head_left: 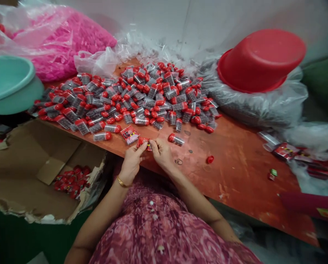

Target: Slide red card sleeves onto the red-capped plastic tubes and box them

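Near the table's front edge, my left hand (132,161) and my right hand (162,152) meet over a small red printed card (143,140). The fingers of both hands pinch it, hiding much of its surface. Just left of it lies a stack of similar red printed cards (130,134). To the right of my right hand is a single clear tube with a red cap (176,139), lying on its side. Beyond my hands spreads a large heap of such capped tubes (150,91), with dark contents showing through.
An open cardboard box (21,157) at lower left holds several red packed pieces (73,181). A teal basin (12,86) and a pink-filled bag (67,40) stand at left. An upturned red tub (262,60) rests on a plastic sack (251,106). One red cap (210,159) lies on the table (235,157).
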The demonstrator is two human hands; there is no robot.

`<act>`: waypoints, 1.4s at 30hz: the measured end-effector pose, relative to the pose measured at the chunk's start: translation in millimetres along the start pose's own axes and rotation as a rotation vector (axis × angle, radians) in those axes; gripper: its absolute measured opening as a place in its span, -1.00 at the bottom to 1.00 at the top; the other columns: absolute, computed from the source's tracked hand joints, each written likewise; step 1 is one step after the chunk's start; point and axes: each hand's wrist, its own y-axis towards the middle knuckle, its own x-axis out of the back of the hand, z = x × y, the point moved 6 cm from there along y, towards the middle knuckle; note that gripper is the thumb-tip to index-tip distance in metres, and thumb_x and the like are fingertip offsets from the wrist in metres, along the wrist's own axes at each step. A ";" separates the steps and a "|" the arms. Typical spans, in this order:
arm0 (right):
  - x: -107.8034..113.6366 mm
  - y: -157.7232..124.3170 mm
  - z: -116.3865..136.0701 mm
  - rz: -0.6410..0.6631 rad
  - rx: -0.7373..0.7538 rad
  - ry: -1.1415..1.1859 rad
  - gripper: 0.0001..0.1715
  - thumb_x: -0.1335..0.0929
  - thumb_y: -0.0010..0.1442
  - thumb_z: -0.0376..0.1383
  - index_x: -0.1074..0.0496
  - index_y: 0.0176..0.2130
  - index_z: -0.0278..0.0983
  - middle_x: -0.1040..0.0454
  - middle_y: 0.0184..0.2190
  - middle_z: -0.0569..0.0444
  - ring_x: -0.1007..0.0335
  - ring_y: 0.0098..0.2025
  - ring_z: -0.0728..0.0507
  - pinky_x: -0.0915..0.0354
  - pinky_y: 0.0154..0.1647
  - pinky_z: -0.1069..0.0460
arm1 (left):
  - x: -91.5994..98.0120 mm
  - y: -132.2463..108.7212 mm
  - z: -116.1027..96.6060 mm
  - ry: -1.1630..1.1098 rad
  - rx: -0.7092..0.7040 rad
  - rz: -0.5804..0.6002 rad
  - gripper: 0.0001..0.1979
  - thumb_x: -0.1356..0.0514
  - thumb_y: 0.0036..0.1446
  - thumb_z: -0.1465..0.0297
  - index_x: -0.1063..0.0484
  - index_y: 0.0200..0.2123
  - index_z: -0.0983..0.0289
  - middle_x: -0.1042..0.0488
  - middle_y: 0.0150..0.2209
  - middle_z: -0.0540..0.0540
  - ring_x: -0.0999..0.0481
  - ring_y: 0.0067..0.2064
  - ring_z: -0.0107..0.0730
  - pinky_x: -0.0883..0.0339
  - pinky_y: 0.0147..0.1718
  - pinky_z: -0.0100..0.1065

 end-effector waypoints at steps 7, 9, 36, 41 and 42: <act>25.1 -4.6 -1.2 0.085 0.018 -0.055 -0.58 -0.08 0.29 -0.15 -0.36 -0.35 -0.26 -0.44 -0.41 0.04 -0.33 -0.36 -0.08 -0.24 -0.30 0.05 | -2.3 -3.1 -3.8 -0.070 -0.026 -0.069 -0.62 -0.45 -0.41 0.26 -0.47 -0.49 0.34 -0.51 -0.54 0.00 -0.46 -0.53 -0.50 -0.33 -0.51 -0.47; 50.9 -1.1 -11.5 0.071 0.033 -0.278 -0.63 -0.12 0.27 -0.15 -0.38 -0.25 -0.29 -0.46 -0.30 -0.04 -0.34 -0.26 -0.13 -0.23 -0.20 0.01 | 1.0 -2.5 -6.4 -0.072 -0.034 -0.113 -0.65 -0.45 -0.38 0.28 -0.46 -0.51 0.34 -0.51 -0.55 -0.02 -0.43 -0.56 -0.54 -0.30 -0.54 -0.49; 67.6 -38.6 9.6 0.278 -0.095 0.212 -0.66 -0.23 0.13 -0.15 -0.40 -0.49 -0.30 -0.31 -0.63 0.14 -0.17 -0.60 0.03 -0.13 -0.59 0.13 | -9.5 -13.3 1.4 0.047 0.049 -0.018 -0.59 -0.45 -0.44 0.17 -0.48 -0.56 0.35 -0.51 -0.54 0.02 -0.42 -0.54 -0.54 -0.30 -0.50 -0.48; 64.5 -36.8 3.1 0.216 -0.139 0.244 -0.63 -0.22 0.14 -0.13 -0.35 -0.54 -0.30 -0.22 -0.68 0.17 -0.09 -0.63 0.05 -0.08 -0.60 0.13 | -6.6 -13.0 2.0 0.094 0.044 -0.025 -0.55 -0.44 -0.49 0.13 -0.48 -0.58 0.36 -0.49 -0.59 0.00 -0.42 -0.54 -0.54 -0.30 -0.47 -0.48; 64.4 -36.6 1.6 0.202 -0.143 0.247 -0.63 -0.22 0.13 -0.12 -0.35 -0.55 -0.30 -0.21 -0.68 0.18 -0.09 -0.63 0.05 -0.09 -0.59 0.13 | -6.3 -12.4 2.7 0.099 0.047 -0.018 -0.55 -0.44 -0.48 0.13 -0.48 -0.58 0.36 -0.48 -0.59 0.00 -0.42 -0.54 -0.54 -0.30 -0.46 -0.47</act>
